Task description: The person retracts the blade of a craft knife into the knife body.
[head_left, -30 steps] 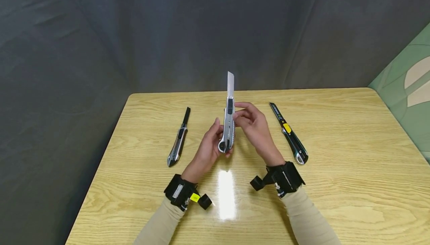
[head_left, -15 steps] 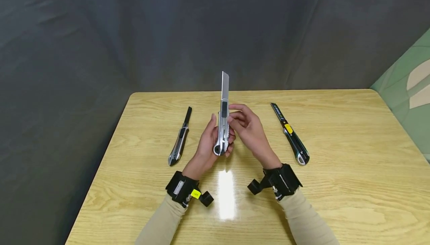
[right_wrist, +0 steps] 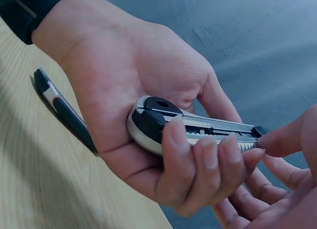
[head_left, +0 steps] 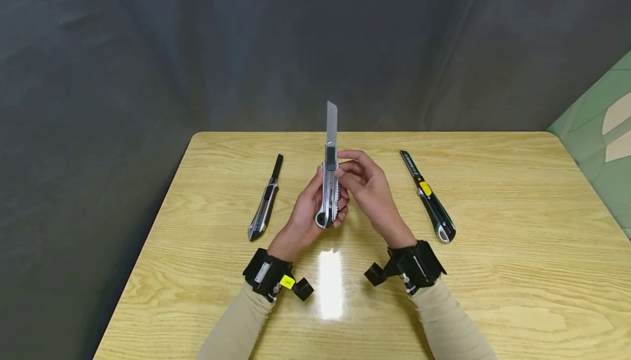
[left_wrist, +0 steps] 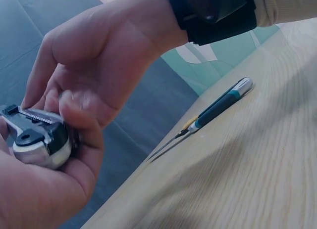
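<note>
A silver utility knife (head_left: pixel 331 190) points away from me, its long blade (head_left: pixel 332 121) extended past the table's far edge in the head view. My left hand (head_left: pixel 302 218) grips its handle from below, fingers curled round the side, as the right wrist view shows. The rounded butt (left_wrist: pixel 42 147) of the knife rests toward that palm. My right hand (head_left: pixel 370 190) pinches the knife's right side, thumb and forefinger beside the black slider (head_left: pixel 331 158). In the right wrist view the right thumb (right_wrist: pixel 287 137) presses close to this slider.
On the wooden table (head_left: pixel 517 212) lie two more utility knives. A silver and black knife (head_left: pixel 265 201) is to the left, a black knife with a yellow slider (head_left: pixel 429 198) to the right. A dark curtain (head_left: pixel 315 47) hangs behind the table.
The knife has shifted slightly left along with both hands, and its slider face has turned a little. Both hands keep their hold. The knives on the table lie as before.
</note>
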Demonstrator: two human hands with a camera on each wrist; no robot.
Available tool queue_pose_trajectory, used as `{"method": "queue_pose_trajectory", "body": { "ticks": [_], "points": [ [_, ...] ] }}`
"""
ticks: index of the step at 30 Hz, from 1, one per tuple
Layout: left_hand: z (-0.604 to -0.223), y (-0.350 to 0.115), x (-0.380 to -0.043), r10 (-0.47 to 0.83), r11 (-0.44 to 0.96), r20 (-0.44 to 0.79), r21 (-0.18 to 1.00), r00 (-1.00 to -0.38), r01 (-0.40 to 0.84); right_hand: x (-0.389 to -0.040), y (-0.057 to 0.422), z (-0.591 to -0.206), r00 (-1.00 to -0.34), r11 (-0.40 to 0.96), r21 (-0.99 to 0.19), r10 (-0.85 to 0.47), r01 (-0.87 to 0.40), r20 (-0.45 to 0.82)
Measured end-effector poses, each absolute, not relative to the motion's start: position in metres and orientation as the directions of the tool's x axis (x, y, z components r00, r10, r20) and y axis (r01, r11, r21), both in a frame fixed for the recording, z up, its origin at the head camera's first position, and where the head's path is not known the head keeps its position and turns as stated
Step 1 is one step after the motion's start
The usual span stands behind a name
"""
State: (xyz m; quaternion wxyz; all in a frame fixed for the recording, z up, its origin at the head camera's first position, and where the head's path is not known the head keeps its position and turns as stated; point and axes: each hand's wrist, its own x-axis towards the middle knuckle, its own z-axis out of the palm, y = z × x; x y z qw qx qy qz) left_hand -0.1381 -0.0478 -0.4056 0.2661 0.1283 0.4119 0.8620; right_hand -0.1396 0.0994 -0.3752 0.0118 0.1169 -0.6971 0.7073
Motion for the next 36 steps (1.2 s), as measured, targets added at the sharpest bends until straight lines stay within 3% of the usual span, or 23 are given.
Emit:
{"method": "queue_pose_trajectory", "body": {
  "ticks": [12,22,36],
  "points": [
    [-0.397,-0.041,-0.137,0.556,-0.502,0.008,0.801,-0.831,-0.327,-0.138,0.098,-0.369,-0.968,-0.049,-0.979,-0.146,-0.198,0.203],
    [-0.398,-0.035,-0.133,0.576,-0.5,0.032,0.804,-0.817,-0.322,-0.138,0.088,-0.363,-0.98,-0.156,-0.983,-0.163,-0.093,0.119],
    [-0.403,-0.032,-0.131,0.53,-0.482,-0.033,0.81,-0.847,-0.334,-0.135,0.079,-0.37,-0.965,-0.105,-0.977,-0.172,-0.183,0.2]
  ]
}}
